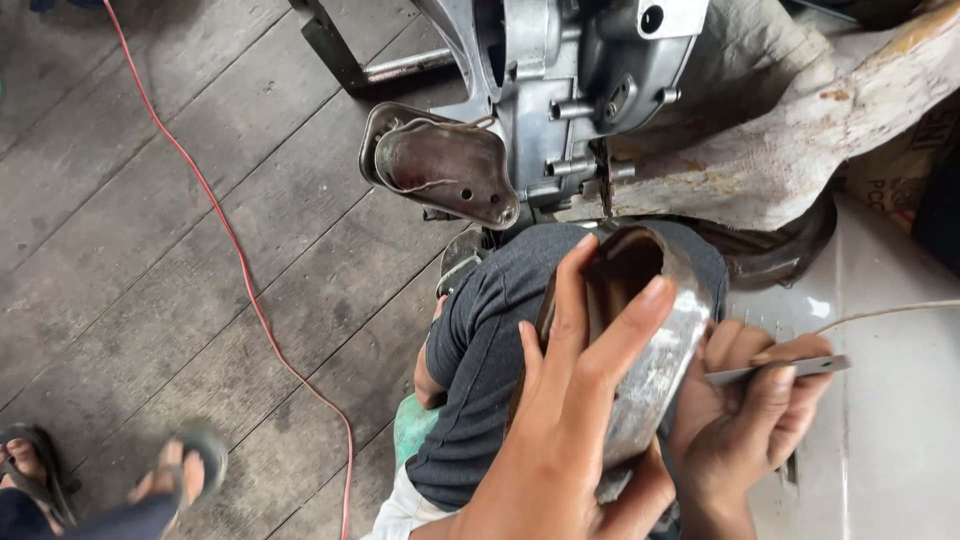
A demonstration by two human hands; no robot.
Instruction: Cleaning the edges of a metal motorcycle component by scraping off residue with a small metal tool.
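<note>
Right now, work in hand: the left hand (575, 420) grips a curved metal cover (655, 340), dull silver outside and brown inside, while the right hand (745, 420) holds a thin flat metal blade (775, 371) at the cover's outer edge.
Left hand: fingers wrapped over the cover's rim, thumb behind it, closed firmly on it.
Right hand: fingers pinched narrow around the blade, just beside the cover's right side.
Cover's place: between the two hands, above a knee in dark grey cloth (480, 340).
Done, as I judge it: the cover is already off the engine, and its outer face looks partly bare and shiny.
Left, as I judge it: brown residue remains inside the cover, so cleaning looks unfinished; how much of the edge is scraped I cannot tell.
Engine casing (570, 90): grey cast metal, beyond the left hand, well above it.
Second cover (445, 170): dirty, rounded-triangular, a wire lying across it, hanging beside the casing, up and left of the left hand.
Red cable (240, 270): runs along the wooden floor (150, 200), far left of both hands.
Sandalled feet (170, 480): another person's, low left.
Package: a brown cardboard box (900, 170) with dark printing, up and right of the right hand, partly hidden by crumpled pale sheeting (790, 130).
White panel (890, 430): under the right hand.
</note>
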